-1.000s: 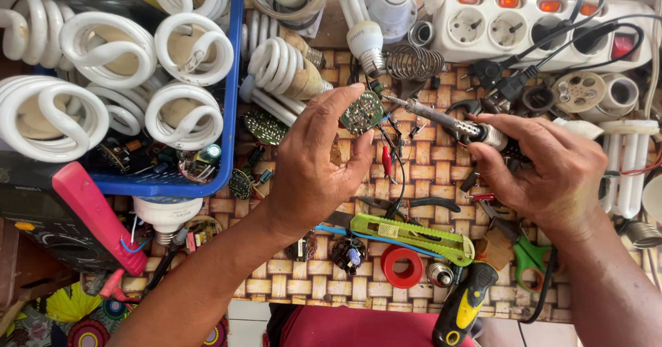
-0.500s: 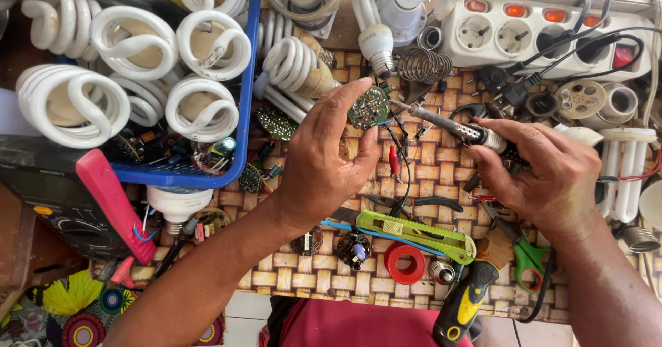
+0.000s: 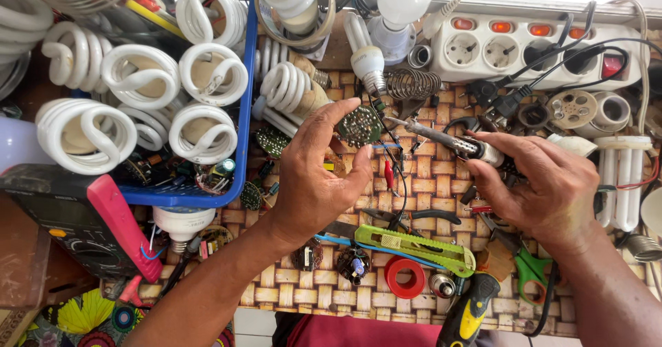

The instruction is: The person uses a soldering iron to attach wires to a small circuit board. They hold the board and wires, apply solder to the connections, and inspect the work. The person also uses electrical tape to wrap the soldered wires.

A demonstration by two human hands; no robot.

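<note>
Head view of a woven work mat crowded with lamp parts. The left hand [image 3: 314, 174], at the centre of the frame, pinched a small round circuit board [image 3: 359, 125] between thumb and fingertips, its studded face turned toward the camera and raised just above the mat. The right hand [image 3: 545, 181], at centre right, was closed round the handle of a soldering iron [image 3: 431, 134], whose metal shaft ran leftward so that the tip lay at the board's right edge — whether it touched could not be told. Thin black wires [image 3: 394, 174] hung from the board toward the lower centre. A blue plastic tray [image 3: 243, 112] of spiral fluorescent lamps [image 3: 86, 134] filled the upper left; a white power strip [image 3: 524, 43] with dark plugs crossed the upper right. Along the lower edge lay a green utility knife [image 3: 414, 245], a red tape roll [image 3: 405, 276] and green-handled scissors [image 3: 532, 272]; a red-edged multimeter [image 3: 89, 223] sat at lower left. Judged risks: the iron's shaft passed close to the left fingertips, so a slip of either hand could burn them; the board was supported only by a pinch, so pressure from the tip could twist it loose — and the trailing wires or nearby plastic housings could be scorched if the iron drifted.
</note>
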